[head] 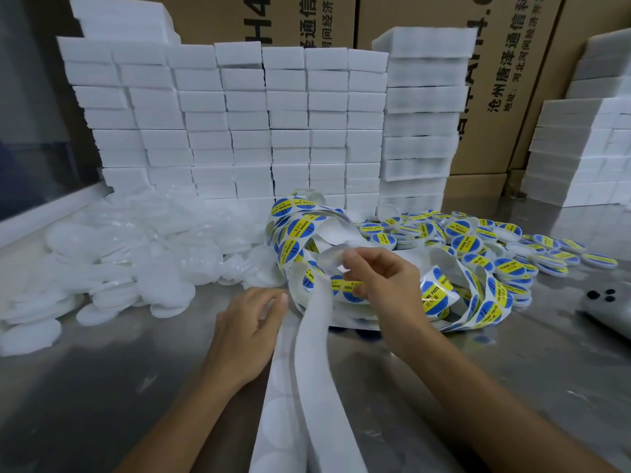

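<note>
While the right hand (379, 281) is raised above the centre of the worktop (478, 387), its thumb and forefinger pinch a translucent round lid (330, 258) at the rim, and its remaining fingers curl down against a blue-and-yellow label (345, 289) on the label strip (440, 295). The lid is held clear of the worktop, directly over the tangled coils of the strip, which carry round labels printed "SOLDERING PASTE". The left hand (246, 326) lies low on the worktop, left of the right hand, with its fingers loosely extended and holding nothing; its fingertips sit just beside the bare backing strip (317, 363). That white strip runs from under the right hand toward the near edge, between the two forearms. Whether the left hand touches the strip cannot be determined. A heap of labelled lids (478, 238) lies to the right and farther away, touching the coils. A heap of plain lids (143, 264) covers the left side of the worktop. Stacks of white foam blocks (290, 131) stand along the far side, with cardboard boxes (505, 80) behind them. A grey device (607, 305) with dark round spots lies at the right edge.
</note>
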Motion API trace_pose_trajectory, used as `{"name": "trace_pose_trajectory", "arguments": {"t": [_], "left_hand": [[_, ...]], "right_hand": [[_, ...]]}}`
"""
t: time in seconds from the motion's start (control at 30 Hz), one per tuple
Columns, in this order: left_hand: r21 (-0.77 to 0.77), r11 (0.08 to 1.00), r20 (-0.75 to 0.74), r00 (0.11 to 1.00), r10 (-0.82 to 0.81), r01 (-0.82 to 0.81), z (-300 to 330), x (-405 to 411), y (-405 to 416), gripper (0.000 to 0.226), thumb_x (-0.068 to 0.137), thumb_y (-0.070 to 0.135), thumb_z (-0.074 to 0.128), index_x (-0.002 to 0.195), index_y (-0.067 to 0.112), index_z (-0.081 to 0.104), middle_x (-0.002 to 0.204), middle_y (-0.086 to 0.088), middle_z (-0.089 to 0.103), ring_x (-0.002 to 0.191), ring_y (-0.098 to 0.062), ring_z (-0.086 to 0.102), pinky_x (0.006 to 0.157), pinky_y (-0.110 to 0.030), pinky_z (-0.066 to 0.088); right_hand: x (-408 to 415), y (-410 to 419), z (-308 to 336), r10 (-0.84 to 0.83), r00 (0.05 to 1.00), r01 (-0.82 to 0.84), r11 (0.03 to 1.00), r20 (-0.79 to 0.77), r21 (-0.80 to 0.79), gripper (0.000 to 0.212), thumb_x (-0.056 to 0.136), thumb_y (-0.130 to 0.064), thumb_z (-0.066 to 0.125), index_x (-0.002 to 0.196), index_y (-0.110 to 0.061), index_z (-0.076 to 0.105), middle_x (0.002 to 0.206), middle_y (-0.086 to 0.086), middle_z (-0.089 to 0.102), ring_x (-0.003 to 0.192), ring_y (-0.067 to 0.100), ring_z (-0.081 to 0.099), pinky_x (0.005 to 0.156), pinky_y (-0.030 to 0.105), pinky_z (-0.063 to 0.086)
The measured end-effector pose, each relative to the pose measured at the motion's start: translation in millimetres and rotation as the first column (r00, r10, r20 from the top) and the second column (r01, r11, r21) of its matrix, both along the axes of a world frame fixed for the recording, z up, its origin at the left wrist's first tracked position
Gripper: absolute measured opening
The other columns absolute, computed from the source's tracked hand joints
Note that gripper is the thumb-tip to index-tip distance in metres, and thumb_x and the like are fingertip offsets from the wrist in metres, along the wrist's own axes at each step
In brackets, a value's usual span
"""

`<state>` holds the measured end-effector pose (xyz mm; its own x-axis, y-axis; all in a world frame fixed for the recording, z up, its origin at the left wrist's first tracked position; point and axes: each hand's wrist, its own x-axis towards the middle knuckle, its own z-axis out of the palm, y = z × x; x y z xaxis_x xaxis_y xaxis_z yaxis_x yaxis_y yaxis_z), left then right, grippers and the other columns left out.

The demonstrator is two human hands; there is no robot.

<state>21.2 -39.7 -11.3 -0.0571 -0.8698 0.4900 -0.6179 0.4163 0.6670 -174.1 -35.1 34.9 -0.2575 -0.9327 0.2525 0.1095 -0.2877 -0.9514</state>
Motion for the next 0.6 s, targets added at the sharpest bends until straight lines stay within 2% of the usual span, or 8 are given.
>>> {"name": "trace_pose_trajectory", "arguments": {"t": [0.03,0.1,0.17,0.27,0.4,0.5,0.53,0.6], "left_hand": [[0.053,0.998,0.107,0.994,0.023,-0.028,0.1,3.9,-1.5,0.044,0.094,0.052,0.032,0.115,0.032,0.065,0.116,0.017,0.063,0.114,-0.008,0.054,0.098,-0.029,0.038],[0.145,0.980,0.283,0.955,0.093,-0.138,-1.5,8.4,-5.8,0.045,0.099,0.047,0.021,0.128,0.038,0.054,0.129,0.017,0.057,0.125,-0.011,0.046,0.097,-0.031,0.025],[0.175,0.966,0.383,0.917,0.111,-0.190,-3.1,8.8,-6.4,0.040,0.101,0.042,0.022,0.133,0.043,0.045,0.133,0.018,0.052,0.126,-0.010,0.043,0.094,-0.035,0.020],[0.144,0.961,0.489,0.861,0.139,-0.237,-4.3,9.7,-7.9,0.034,0.098,0.039,0.036,0.129,0.039,0.050,0.133,0.017,0.051,0.126,-0.010,0.041,0.095,-0.038,0.024],[0.106,0.937,0.472,0.846,0.247,-0.333,-2.6,15.3,-9.2,0.027,0.092,0.044,0.054,0.113,0.030,0.065,0.122,0.006,0.057,0.117,-0.019,0.049,0.094,-0.036,0.035],[0.112,0.927,0.362,0.883,0.298,-0.359,-0.7,17.0,-8.6,0.015,0.087,0.037,0.066,0.097,0.026,0.069,0.119,-0.002,0.056,0.113,-0.026,0.053,0.094,-0.038,0.040],[0.113,0.924,0.318,0.895,0.314,-0.364,0.6,17.5,-7.9,0.011,0.085,0.034,0.069,0.090,0.025,0.069,0.117,-0.004,0.057,0.111,-0.028,0.055,0.092,-0.038,0.042],[0.087,0.926,0.292,0.898,0.328,-0.367,2.9,18.6,-6.3,0.010,0.082,0.030,0.072,0.081,0.021,0.069,0.102,-0.005,0.065,0.100,-0.030,0.060,0.082,-0.036,0.046]], "right_hand": [[2.0,1.6,0.5,0.012,1.000,-0.012,1.000,0.002,-0.027,0.003,0.087,-0.019,0.073,0.085,-0.020,0.075,0.080,-0.001,0.076,0.071,0.009,0.071,0.057,0.019,0.052],[5.0,4.6,1.8,0.029,1.000,-0.029,0.997,0.004,-0.066,0.007,0.087,-0.013,0.072,0.088,-0.019,0.074,0.081,-0.003,0.076,0.074,0.010,0.072,0.057,0.017,0.052],[6.0,6.9,3.3,0.040,0.999,-0.040,0.995,-0.002,-0.091,0.013,0.086,-0.008,0.072,0.089,-0.021,0.074,0.080,-0.006,0.076,0.075,0.008,0.071,0.056,0.016,0.050],[6.4,10.1,5.4,0.068,0.997,-0.070,0.992,-0.020,-0.108,0.022,0.087,-0.003,0.071,0.093,-0.023,0.073,0.080,-0.007,0.076,0.073,0.004,0.071,0.057,0.014,0.050],[7.1,11.7,6.4,0.066,0.997,-0.072,0.988,-0.050,-0.138,0.018,0.088,-0.009,0.070,0.094,-0.025,0.075,0.082,-0.005,0.077,0.077,0.005,0.070,0.059,0.017,0.051],[7.9,10.8,4.6,-0.001,0.989,-0.026,0.983,-0.149,-0.183,0.012,0.086,-0.012,0.073,0.086,-0.024,0.076,0.084,-0.004,0.076,0.083,0.013,0.071,0.071,0.029,0.056],[7.9,10.5,3.7,-0.017,0.983,-0.020,0.980,-0.184,-0.197,0.012,0.086,-0.010,0.074,0.086,-0.023,0.076,0.084,-0.003,0.076,0.084,0.016,0.071,0.073,0.031,0.056],[7.9,9.8,1.6,-0.034,0.970,-0.021,0.975,-0.240,-0.222,0.013,0.086,-0.007,0.073,0.087,-0.020,0.075,0.085,-0.002,0.075,0.083,0.017,0.070,0.072,0.030,0.056]]}}
